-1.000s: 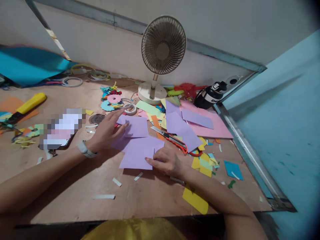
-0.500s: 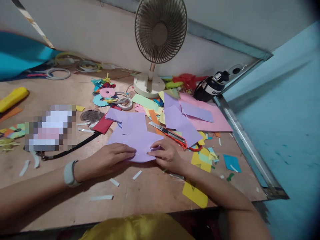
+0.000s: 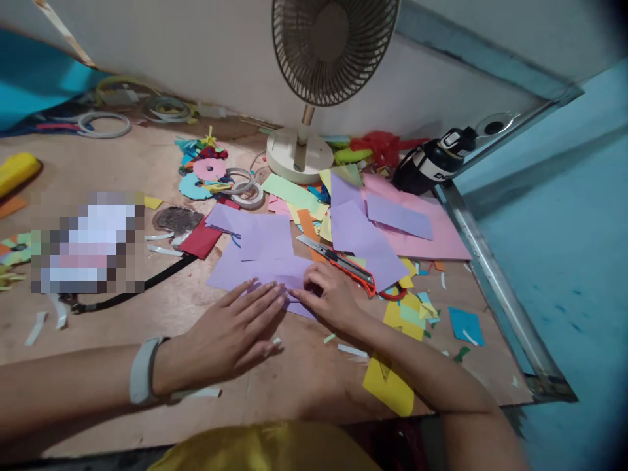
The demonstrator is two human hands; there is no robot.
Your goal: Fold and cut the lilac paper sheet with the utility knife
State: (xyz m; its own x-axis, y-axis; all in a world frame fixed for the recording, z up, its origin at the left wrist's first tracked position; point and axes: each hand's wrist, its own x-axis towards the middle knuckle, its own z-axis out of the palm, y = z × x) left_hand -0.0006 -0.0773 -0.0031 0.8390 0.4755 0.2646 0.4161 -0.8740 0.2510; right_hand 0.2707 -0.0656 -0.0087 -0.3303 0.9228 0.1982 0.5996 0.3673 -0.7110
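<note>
A purple sheet of paper (image 3: 275, 269) lies in front of me, its near edge seemingly folded. My left hand (image 3: 245, 324) rests flat with fingers stretched, the fingertips on that sheet's near edge. Opposite it, my right hand (image 3: 331, 294) has curled fingers and a thumb closed at the paper's right side; the grip itself is partly hidden. Just beyond, another purple piece (image 3: 267, 235) overlaps the sheet. A utility knife (image 3: 338, 263) with an orange handle and its blade out lies beyond my right hand.
Behind stand a fan (image 3: 300, 157) and a black bottle (image 3: 434, 163). Pink sheets (image 3: 446, 239), yellow paper (image 3: 390, 386) and scraps lie to the right. On the left are a blurred phone (image 3: 95, 242), a black strap (image 3: 147, 291) and tape rolls (image 3: 248, 195).
My left hand has flattened and spread, and its fingertips have slid right along the paper's near edge. My right hand stays at the paper's right side. The view has shifted slightly.
</note>
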